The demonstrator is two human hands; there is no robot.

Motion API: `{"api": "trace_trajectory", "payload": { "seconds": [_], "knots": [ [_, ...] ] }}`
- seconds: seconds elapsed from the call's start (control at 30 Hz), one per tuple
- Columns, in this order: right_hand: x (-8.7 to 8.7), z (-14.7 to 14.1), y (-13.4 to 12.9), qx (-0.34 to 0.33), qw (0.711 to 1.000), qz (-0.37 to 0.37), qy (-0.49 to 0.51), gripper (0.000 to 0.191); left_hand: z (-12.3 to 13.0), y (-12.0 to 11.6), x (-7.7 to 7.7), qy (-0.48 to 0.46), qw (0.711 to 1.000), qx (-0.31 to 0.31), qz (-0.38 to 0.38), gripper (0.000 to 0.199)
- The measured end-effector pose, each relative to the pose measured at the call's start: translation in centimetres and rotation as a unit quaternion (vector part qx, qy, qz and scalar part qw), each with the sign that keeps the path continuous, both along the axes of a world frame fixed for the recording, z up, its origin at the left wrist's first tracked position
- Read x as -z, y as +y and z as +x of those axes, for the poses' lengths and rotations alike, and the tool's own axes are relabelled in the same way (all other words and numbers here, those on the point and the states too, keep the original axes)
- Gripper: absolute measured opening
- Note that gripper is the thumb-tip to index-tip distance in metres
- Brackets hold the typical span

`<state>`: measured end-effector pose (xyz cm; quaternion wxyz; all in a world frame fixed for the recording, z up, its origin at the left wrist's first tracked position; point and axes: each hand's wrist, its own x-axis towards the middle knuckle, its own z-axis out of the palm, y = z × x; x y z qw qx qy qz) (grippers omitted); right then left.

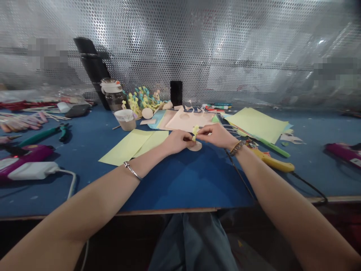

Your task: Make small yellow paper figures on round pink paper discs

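Note:
Above the blue table (180, 188), my left hand (179, 142) and my right hand (216, 135) meet, both with fingers pinched. Between their fingertips is a small yellow paper flower (195, 130), its fine shape too small to make out. A pale round paper disc (195, 147) shows just below my fingers; whether the fingers touch it I cannot tell. To the left of my left hand lie sheets of light yellow paper (126, 145). Near my right wrist rests a yellow-handled glue gun (278, 164) with a black cable.
Behind my hands are pale pink cut paper (186, 119), a propped phone (176, 93) and yellow and blue paper flowers (142, 98). A paper cup (125, 120) and a bottle (112, 94) stand left. Green-handled pliers (42, 136) lie farther left. More yellow sheets (258, 122) lie right.

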<state>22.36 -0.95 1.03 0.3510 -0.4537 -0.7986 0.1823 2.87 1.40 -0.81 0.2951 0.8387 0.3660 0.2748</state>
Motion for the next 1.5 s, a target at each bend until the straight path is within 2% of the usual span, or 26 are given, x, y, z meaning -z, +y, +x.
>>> {"api": "trace_trajectory", "payload": {
  "seconds": [0.2, 0.47, 0.63, 0.87, 1.0, 1.5],
  "knots": [
    [0.0, 0.3, 0.0, -0.004, 1.000, -0.006, 0.000, 0.015, 0.0, 0.1, 0.0, 0.010, 1.000, -0.001, 0.027, 0.022],
    [0.4, -0.1, 0.2, -0.023, 0.999, -0.031, -0.006, 0.023, -0.1, 0.0, -0.1, 0.010, 1.000, -0.005, 0.008, 0.021],
    [0.6, 0.0, 0.3, -0.019, 0.998, -0.052, 0.009, 0.020, -0.3, -0.4, -0.6, -0.054, 0.997, -0.026, -0.043, 0.023],
    [0.8, -0.1, 0.4, -0.025, 0.998, -0.063, -0.018, 0.017, -0.2, -0.3, -0.9, -0.117, 0.991, -0.040, -0.052, 0.015],
    [0.9, -0.1, 0.5, -0.024, 0.997, -0.068, -0.032, 0.017, -0.1, -0.5, -0.9, -0.115, 0.991, -0.036, -0.057, 0.009],
    [0.9, 0.0, 0.7, -0.023, 0.996, -0.056, -0.069, 0.021, -0.3, -0.3, -0.7, -0.109, 0.992, -0.037, -0.049, 0.010]
  ]
}}
